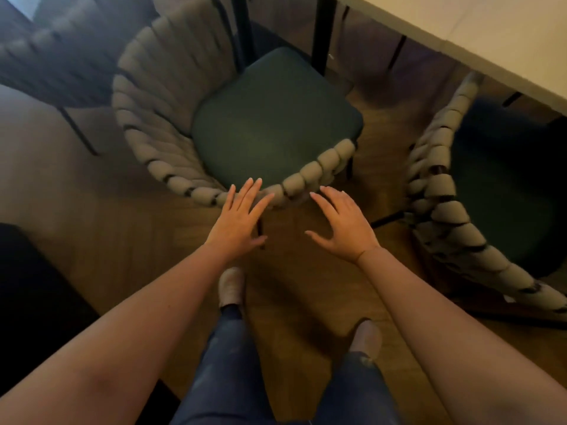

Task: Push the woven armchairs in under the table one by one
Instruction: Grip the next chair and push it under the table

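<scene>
Reaching with wide grip, left hand (237, 220) and right hand (343, 225) near blurred armchair (276, 130), table (491, 35) cropped

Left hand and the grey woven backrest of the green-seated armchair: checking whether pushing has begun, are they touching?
Cannot tell. In the head view the left hand's fingertips overlap the grey woven backrest, but from above contact or hovering looks alike.
</scene>
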`<move>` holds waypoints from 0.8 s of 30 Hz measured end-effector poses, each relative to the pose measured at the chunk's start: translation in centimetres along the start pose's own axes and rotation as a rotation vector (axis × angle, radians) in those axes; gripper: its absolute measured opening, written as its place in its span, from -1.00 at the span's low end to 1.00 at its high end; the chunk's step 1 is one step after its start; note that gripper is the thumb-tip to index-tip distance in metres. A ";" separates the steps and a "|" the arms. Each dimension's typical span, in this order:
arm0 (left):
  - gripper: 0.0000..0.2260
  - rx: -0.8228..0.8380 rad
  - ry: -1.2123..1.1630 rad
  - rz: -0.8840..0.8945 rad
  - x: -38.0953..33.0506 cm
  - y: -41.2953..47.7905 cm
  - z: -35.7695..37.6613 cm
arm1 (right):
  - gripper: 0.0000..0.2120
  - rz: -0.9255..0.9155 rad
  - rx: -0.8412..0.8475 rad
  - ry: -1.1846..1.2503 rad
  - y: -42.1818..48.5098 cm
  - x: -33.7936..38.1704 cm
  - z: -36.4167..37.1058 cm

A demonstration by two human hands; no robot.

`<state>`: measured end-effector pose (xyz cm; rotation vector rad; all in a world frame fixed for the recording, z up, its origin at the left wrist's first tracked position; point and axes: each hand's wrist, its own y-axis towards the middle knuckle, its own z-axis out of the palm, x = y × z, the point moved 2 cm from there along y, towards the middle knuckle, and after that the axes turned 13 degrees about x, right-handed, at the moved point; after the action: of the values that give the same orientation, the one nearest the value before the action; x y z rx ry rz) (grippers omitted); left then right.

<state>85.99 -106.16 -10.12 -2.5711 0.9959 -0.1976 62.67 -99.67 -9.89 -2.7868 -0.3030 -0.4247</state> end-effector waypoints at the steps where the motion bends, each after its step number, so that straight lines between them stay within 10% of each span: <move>1: -0.03 0.031 0.022 -0.005 3.4 -0.7 0.2 | -0.26 0.004 0.009 0.005 2.4 2.4 0.3; 12: -0.23 0.376 0.289 0.057 25.6 0.6 -1.6 | -0.16 0.168 0.291 0.051 18.2 19.8 3.7; 16: -0.57 0.461 0.345 0.148 27.2 4.2 -3.1 | -0.33 0.341 0.387 0.006 19.9 19.6 3.4; 24: -0.63 0.569 0.432 0.212 23.5 6.3 -3.9 | -0.61 0.340 0.371 0.070 17.7 15.9 3.0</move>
<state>98.44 -127.42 -9.12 -1.9255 1.1452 -0.8688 82.73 -112.57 -12.25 -2.3907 0.1013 -0.3403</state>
